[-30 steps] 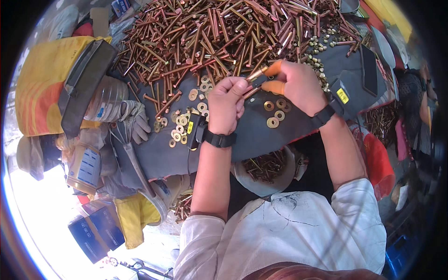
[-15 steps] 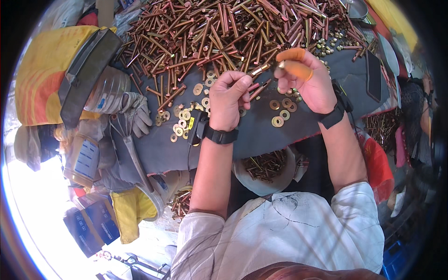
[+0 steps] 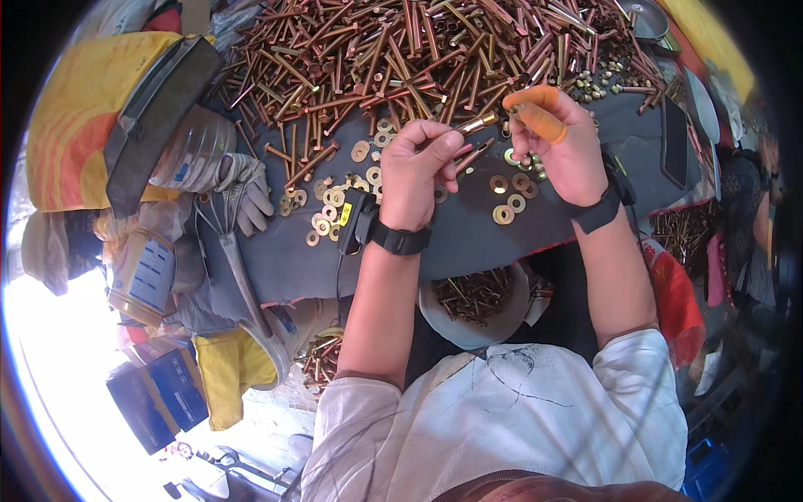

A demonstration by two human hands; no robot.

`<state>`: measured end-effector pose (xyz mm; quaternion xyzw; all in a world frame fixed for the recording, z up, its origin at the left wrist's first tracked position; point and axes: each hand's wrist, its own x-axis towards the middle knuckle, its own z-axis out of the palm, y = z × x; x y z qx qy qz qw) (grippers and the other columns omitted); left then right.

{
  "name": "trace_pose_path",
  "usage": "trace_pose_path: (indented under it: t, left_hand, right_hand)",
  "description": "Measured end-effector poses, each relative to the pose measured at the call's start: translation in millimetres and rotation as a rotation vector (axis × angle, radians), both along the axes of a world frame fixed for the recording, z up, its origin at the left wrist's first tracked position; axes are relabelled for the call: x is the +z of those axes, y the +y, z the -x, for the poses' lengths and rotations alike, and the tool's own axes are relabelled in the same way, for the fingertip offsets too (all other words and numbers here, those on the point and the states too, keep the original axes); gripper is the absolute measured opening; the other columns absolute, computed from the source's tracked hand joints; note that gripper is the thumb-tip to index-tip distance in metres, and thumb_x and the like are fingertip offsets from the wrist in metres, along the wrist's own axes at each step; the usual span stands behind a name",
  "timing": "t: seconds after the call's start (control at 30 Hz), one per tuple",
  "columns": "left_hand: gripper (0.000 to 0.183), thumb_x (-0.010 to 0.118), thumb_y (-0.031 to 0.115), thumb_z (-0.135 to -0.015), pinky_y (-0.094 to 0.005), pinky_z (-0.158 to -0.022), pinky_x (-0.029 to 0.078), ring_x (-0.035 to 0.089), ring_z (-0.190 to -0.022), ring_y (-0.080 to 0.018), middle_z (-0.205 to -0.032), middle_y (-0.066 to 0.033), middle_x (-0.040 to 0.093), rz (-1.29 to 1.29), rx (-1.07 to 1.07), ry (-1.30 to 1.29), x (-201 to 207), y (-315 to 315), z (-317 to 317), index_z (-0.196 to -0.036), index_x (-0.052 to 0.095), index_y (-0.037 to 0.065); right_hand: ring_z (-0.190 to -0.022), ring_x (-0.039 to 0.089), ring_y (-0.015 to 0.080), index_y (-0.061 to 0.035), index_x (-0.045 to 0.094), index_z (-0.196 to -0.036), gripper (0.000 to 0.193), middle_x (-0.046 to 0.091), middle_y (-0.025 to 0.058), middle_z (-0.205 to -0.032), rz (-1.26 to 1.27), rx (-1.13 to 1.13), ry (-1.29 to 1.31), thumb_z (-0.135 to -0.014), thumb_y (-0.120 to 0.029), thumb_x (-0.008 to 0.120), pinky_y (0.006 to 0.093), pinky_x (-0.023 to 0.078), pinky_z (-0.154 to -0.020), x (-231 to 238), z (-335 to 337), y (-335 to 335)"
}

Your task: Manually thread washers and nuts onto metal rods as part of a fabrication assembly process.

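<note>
My left hand (image 3: 421, 171) is closed on a bolt; the bolt's shiny, brassy end (image 3: 478, 124) sticks out past thumb and forefinger toward the right. A second rod-like bolt (image 3: 473, 157) juts from below the same fingers. My right hand (image 3: 562, 146) wears orange finger covers (image 3: 539, 124) on two fingers. Its fingertips are bent together just right of the bolt's end, and what they pinch is too small to make out. Below the right fingers lie several small nuts (image 3: 535, 167). Flat washers (image 3: 503, 214) lie between the hands, with more washers (image 3: 330, 213) left of my left wrist.
A big heap of coppery bolts (image 3: 401, 50) covers the far side of the grey cloth (image 3: 293, 259). A phone (image 3: 673, 140) lies at the right. To the left are a grey glove (image 3: 247, 201) and a plastic jug (image 3: 196, 151). A bucket of bolts (image 3: 431, 318) stands below the near edge.
Both hands sit slightly farther right in the picture, as the view has shifted a little. The right fingers have drawn together, and the small shiny nut seen at their tips no longer shows clearly.
</note>
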<state>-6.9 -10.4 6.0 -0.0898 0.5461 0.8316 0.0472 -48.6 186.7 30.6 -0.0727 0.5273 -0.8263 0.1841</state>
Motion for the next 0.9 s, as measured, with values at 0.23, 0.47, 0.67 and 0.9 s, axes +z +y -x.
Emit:
trace_pose_path:
  t: [0.23,0.47,0.67,0.9]
  left_hand:
    - [0.012,0.065,0.011,-0.084,-0.0197,-0.043,0.047,0.052,-0.052,-0.0071,-0.066,-0.0017,0.055,0.017,-0.007,-0.006,3.1,-3.1,-0.5,-0.087,0.059,0.001]
    - [0.009,0.063,0.006,-0.083,-0.021,-0.044,0.046,0.052,-0.053,-0.0078,-0.067,-0.0023,0.055,0.18,0.029,-0.016,10.9,-2.0,-4.4,-0.087,0.058,0.0]
    - [0.009,0.064,0.007,-0.083,-0.0201,-0.041,0.043,0.049,-0.048,-0.0071,-0.062,-0.001,0.053,0.132,0.015,-0.064,0.3,-5.7,-5.3,-0.085,0.058,0.001]
    - [0.008,0.064,0.007,-0.083,-0.0191,-0.042,0.043,0.049,-0.049,-0.0063,-0.064,-0.0005,0.054,0.075,-0.022,-0.038,1.5,0.6,-6.9,-0.085,0.058,0.002]
  right_hand:
    - [-0.08,0.061,0.0121,0.0002,0.063,-0.099,0.02,0.061,0.0046,-0.09,-0.338,-0.221,0.503,-0.079,0.006,0.064,0.0229,0.05,-0.073,10.0,-9.5,-22.3]
    - [-0.078,0.063,0.013,-0.0009,0.065,-0.09,0.017,0.065,0.0074,-0.087,-0.572,-0.156,0.584,-0.074,0.004,0.069,0.0246,0.051,-0.069,14.0,-11.6,-16.6]
    - [-0.076,0.064,0.0196,-0.0022,0.067,-0.09,0.023,0.063,0.0083,-0.081,-0.623,-0.203,0.974,-0.069,0.006,0.071,0.0267,0.05,-0.064,12.5,-6.3,-15.5]
    - [-0.072,0.062,0.0102,-0.001,0.066,-0.083,0.011,0.065,0.0064,-0.08,-0.715,-0.146,0.379,-0.074,-0.002,0.072,0.0244,0.049,-0.062,22.3,-14.5,-12.8]
